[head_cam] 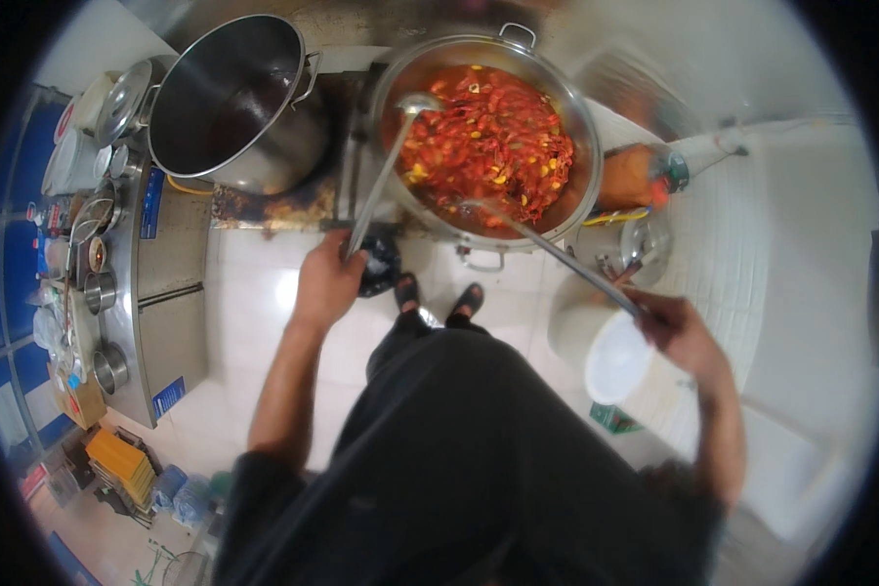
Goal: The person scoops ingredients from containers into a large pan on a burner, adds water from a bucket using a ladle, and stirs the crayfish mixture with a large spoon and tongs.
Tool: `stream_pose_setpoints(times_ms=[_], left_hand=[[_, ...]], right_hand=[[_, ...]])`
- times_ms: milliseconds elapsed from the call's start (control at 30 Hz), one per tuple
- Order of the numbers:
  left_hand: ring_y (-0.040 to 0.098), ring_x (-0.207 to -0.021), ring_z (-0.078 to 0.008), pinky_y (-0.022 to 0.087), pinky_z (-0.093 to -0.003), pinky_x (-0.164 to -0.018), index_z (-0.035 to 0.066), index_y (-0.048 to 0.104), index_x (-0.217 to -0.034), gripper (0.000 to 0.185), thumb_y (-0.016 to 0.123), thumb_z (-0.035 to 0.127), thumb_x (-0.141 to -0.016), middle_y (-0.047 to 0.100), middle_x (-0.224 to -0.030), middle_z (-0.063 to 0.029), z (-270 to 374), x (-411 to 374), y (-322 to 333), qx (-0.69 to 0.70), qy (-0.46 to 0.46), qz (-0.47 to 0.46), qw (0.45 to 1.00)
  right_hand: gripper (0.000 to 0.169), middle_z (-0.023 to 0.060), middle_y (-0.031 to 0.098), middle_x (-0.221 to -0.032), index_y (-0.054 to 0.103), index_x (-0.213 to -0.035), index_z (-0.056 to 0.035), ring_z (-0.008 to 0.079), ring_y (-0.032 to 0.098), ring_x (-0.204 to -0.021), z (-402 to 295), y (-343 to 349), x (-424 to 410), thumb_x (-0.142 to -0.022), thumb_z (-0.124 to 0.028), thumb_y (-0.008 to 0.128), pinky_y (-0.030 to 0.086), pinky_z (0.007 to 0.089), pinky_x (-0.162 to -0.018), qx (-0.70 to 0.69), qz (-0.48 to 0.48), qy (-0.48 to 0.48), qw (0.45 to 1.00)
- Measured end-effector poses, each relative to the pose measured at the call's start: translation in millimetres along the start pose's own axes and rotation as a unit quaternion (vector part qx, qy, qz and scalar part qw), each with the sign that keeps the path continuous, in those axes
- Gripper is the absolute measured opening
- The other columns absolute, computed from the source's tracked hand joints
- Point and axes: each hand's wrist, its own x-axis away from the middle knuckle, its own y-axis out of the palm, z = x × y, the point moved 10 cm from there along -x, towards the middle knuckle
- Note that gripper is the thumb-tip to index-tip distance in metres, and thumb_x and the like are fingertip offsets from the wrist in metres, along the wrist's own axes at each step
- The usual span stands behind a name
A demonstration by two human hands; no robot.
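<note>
A wide steel pot (590, 176) on the stove holds red crayfish in red broth with yellowish pieces, likely garlic. My left hand (331, 280) grips the handle of a metal ladle (388, 165), whose bowl rests over the pot's left side. My right hand (670, 329) is closed around the long handle of another metal utensil (571, 264). Its head is sunk in the food near the pot's front, so its shape is hidden.
A tall, deep steel stockpot (286, 157) stands tilted in view at the left. Beyond it runs a steel counter (143, 293) with small metal pots and containers. At the right are a plastic jar of orange-brown contents (626, 176) and a white round container (619, 359).
</note>
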Motion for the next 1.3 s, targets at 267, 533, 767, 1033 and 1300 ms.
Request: stream_pose_setpoints(times_ms=[267, 533, 767, 1033, 1300], left_hand=[[0.065, -0.081, -0.0402, 0.050, -0.0447, -0.073, -0.003, 0.058, -0.114, 0.037, 0.064, 0.021, -0.087, 0.066, -0.084, -0.0240, 11, -12, 10, 0.002, 0.020, -0.021, 1.000], [0.065, -0.081, -0.0392, 0.050, -0.0432, -0.072, -0.003, 0.058, -0.115, 0.037, 0.064, 0.020, -0.087, 0.067, -0.084, -0.0238, 6, -5, 7, 0.020, 0.009, -0.013, 1.000], [0.061, -0.064, -0.0250, 0.047, -0.0363, -0.062, -0.005, 0.057, -0.117, 0.037, 0.064, 0.017, -0.088, 0.065, -0.074, -0.0170, 1, 0, 9, 0.008, 0.038, 0.008, 0.999], [0.065, -0.083, -0.0405, 0.050, -0.0440, -0.074, -0.002, 0.059, -0.115, 0.037, 0.064, 0.021, -0.087, 0.067, -0.086, -0.0244, 13, -5, 5, -0.005, 0.010, 0.002, 1.000], [0.065, -0.068, -0.0325, 0.049, -0.0406, -0.063, -0.002, 0.058, -0.116, 0.035, 0.064, 0.017, -0.087, 0.065, -0.073, -0.0185, 11, -3, 7, 0.008, 0.007, -0.001, 1.000]], right_hand=[[0.042, -0.0027, 0.048, -0.066, 0.055, -0.133, 0.0018, 0.0087, 0.045, -0.059, 3, 70, -45, -0.093, -0.008, 0.059, 0.039, 0.0261, -0.055, -0.157, 0.007, 0.073, 0.985], [0.045, 0.0103, 0.058, -0.072, 0.060, -0.129, -0.0035, 0.0186, 0.056, -0.064, 0, 24, 23, -0.084, 0.000, 0.066, 0.048, 0.0302, -0.066, 0.021, 0.061, -0.036, 0.997], [0.052, 0.0149, 0.059, -0.070, 0.059, -0.131, -0.0100, 0.0344, 0.058, -0.060, -11, 70, 51, -0.080, -0.002, 0.068, 0.049, 0.0415, -0.058, 0.183, 0.103, -0.111, 0.971], [0.046, 0.0118, 0.060, -0.069, 0.057, -0.134, -0.0072, 0.0231, 0.053, -0.054, 11, 114, 5, -0.089, -0.006, 0.065, 0.047, 0.0336, -0.057, -0.025, 0.217, -0.125, 0.968], [0.043, -0.0032, 0.047, -0.063, 0.056, -0.135, -0.0047, 0.0052, 0.040, -0.053, 38, 74, 18, -0.094, -0.013, 0.061, 0.034, 0.0237, -0.048, -0.216, 0.023, 0.103, 0.971]])
